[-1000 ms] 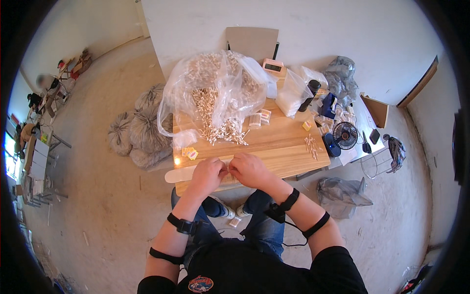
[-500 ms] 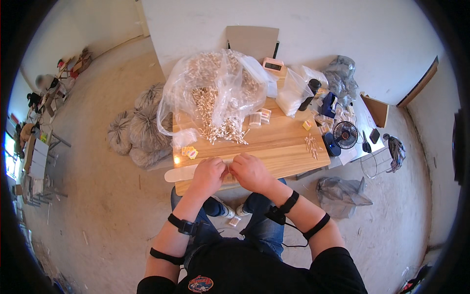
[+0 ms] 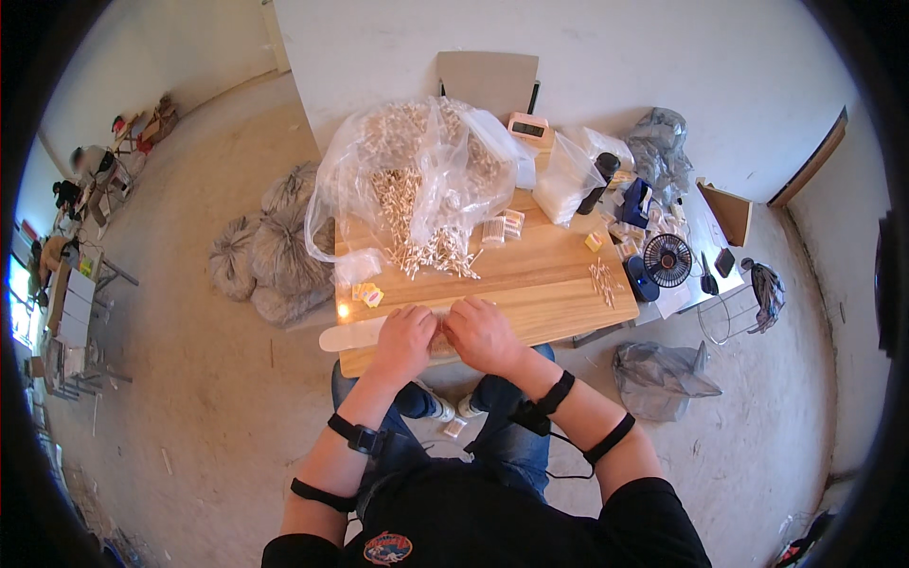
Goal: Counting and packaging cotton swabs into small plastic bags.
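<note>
Both hands (image 3: pixel 445 336) pinch a small packet (image 3: pixel 441 343) between them.

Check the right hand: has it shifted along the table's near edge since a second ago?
No. The right hand remains at the wooden table's near edge, touching the left hand, in line with the spilled pile of sticks as before.
</note>
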`<state>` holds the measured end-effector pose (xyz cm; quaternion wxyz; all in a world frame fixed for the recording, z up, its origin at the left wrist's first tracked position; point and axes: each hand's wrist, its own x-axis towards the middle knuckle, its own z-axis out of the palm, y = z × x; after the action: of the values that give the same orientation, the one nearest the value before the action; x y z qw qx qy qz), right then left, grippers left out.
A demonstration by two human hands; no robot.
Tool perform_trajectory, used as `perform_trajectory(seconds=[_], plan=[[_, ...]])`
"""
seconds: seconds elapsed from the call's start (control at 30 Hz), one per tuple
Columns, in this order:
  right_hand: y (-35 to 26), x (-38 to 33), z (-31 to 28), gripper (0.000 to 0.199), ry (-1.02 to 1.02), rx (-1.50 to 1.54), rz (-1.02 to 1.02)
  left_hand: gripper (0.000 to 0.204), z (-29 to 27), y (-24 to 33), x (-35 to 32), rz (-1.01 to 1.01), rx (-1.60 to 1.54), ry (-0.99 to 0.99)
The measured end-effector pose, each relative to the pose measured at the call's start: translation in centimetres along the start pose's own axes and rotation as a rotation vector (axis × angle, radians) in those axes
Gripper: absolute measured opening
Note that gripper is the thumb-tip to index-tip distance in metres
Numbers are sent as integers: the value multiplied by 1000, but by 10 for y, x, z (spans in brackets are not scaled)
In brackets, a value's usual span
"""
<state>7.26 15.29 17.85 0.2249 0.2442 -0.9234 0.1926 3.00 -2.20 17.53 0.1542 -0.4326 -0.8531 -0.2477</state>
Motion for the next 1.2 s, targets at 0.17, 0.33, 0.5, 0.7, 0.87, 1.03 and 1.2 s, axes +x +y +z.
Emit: perform_trajectory(seconds=[0.17,0.33,0.5,0.7,0.87,1.03,1.2], plan=[[6,2,-10,7,1,-31,-45,12,-3,3,6,6,-1,10],[14,-3,-21,7,-15,-93,-104,13,-3,3,6,25,-1,17],[24,-10,-30,9,-39,-104,-92,16,-2,1,3,-45,9,-7],[30,-18,-30,10,-26,-58,-26,15,0,1,1,-54,-37,46],[40,-22,-43,10,-18,27,31,13,-13,5,8,-91,-54,-45],[37,-17,-40,11,-80,61,24,13,7,14,19,-12,-37,-6],[33,-20,-39,11,-28,25,41,15,14,14,20,-32,-104,13]])
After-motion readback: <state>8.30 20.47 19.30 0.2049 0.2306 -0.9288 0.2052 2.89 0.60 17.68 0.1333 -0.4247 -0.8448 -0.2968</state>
